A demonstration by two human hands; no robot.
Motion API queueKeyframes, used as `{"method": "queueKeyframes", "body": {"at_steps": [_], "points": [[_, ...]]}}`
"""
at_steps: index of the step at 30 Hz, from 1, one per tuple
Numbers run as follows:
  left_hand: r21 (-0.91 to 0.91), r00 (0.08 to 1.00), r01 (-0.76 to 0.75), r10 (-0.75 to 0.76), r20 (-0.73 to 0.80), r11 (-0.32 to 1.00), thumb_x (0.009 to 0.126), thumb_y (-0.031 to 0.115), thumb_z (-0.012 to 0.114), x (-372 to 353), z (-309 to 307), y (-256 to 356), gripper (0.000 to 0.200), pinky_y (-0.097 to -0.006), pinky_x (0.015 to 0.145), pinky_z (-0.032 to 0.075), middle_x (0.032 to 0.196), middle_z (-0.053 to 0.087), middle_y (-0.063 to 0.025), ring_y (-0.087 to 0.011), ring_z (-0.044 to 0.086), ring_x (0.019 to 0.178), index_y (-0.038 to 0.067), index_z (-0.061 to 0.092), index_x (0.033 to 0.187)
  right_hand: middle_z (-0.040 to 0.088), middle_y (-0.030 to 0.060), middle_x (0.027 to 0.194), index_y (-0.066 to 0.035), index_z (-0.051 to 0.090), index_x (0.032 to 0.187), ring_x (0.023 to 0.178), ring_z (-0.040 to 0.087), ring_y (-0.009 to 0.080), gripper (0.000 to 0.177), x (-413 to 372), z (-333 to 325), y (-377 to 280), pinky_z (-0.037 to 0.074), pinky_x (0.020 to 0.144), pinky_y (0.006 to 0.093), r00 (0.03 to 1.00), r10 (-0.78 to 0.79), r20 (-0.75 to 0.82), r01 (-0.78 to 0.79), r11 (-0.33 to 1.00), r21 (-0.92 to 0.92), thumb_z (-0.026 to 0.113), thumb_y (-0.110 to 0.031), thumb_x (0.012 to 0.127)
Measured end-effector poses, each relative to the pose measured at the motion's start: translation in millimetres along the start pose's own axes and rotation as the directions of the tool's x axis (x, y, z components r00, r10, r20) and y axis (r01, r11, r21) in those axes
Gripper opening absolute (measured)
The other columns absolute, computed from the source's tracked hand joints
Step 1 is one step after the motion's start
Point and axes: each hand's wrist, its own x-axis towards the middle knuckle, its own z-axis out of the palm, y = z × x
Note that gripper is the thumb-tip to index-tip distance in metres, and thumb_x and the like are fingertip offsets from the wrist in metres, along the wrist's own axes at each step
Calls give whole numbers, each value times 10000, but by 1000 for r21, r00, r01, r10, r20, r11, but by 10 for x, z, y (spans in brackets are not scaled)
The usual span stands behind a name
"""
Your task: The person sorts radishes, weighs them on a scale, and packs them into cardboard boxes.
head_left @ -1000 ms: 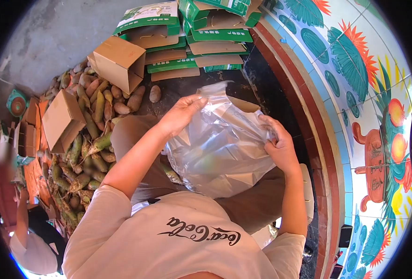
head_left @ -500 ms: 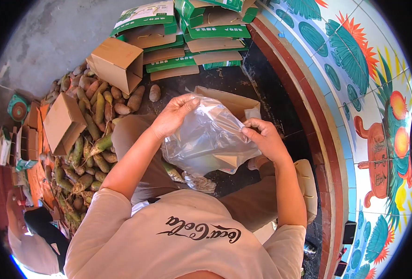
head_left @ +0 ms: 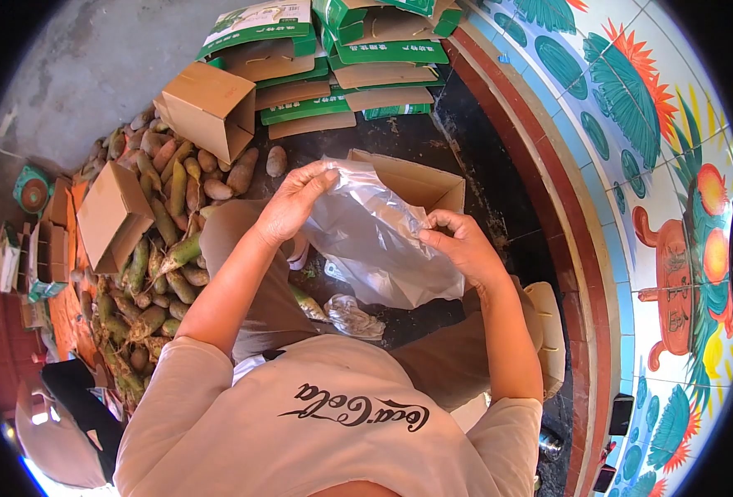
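Note:
A clear plastic bag (head_left: pixel 383 248) hangs stretched between my two hands, above my lap. My left hand (head_left: pixel 298 197) pinches its upper left edge between thumb and fingers. At the bag's right edge, my right hand (head_left: pixel 458 242) grips the film in a similar pinch. Behind the bag stands an open cardboard box (head_left: pixel 420 180), partly covered by it. A crumpled piece of clear plastic (head_left: pixel 354 318) lies on the floor below the bag, beside a green radish (head_left: pixel 307 305).
To the left spreads a heap of green radishes and brownish roots (head_left: pixel 147 273), with two cardboard boxes (head_left: pixel 209 103) (head_left: pixel 114 217) on it. Green printed cartons (head_left: pixel 300 108) are stacked at the back. A painted tile wall (head_left: pixel 598 149) curves along the right. Another person (head_left: pixel 60 431) is at lower left.
Both hands have shifted slightly left with the bag. Its lower part has swung to the right, uncovering more of the floor and crumpled plastic. The other person at lower left has moved.

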Motion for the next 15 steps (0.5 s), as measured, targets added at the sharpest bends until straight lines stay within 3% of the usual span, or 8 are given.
{"method": "queueKeyframes", "body": {"at_steps": [4, 10, 13, 15], "points": [[21, 997, -10, 12, -80, 1000, 913, 206, 522, 14, 1, 51, 215, -229, 809, 391, 916, 576, 20, -68, 493, 840, 25, 591, 1005, 524, 2, 728, -12, 545, 780, 702, 457, 94, 150, -19, 29, -21, 389, 671, 244, 998, -55, -25, 53, 994, -94, 637, -129, 803], [260, 887, -205, 292, -358, 944, 899, 148, 538, -4, 123, 21, 189, -234, 790, 418, 992, 570, -15, -86, 503, 880, 21, 571, 1035, 498, 17, 703, -16, 514, 739, 687, 452, 105, 195, 2, 139, 43, 397, 650, 264, 988, -101, -117, 80, 982, -170, 671, -129, 767], [363, 886, -200, 326, -330, 910, 893, 137, 545, -177, 228, -133, 149, -246, 774, 424, 953, 581, -28, -90, 523, 871, 20, 565, 983, 497, 18, 693, -16, 511, 732, 663, 450, 101, 212, 46, 197, 143, 397, 616, 264, 983, -138, -125, 116, 980, -164, 689, -129, 747], [172, 977, -74, 106, -185, 982, 882, 154, 563, -287, 333, -303, 142, -260, 752, 434, 896, 581, -35, -100, 541, 848, 31, 555, 952, 497, 23, 682, -17, 515, 731, 645, 450, 98, 216, 79, 237, 254, 394, 591, 262, 986, -119, -113, 103, 985, -138, 699, -130, 735]]}}
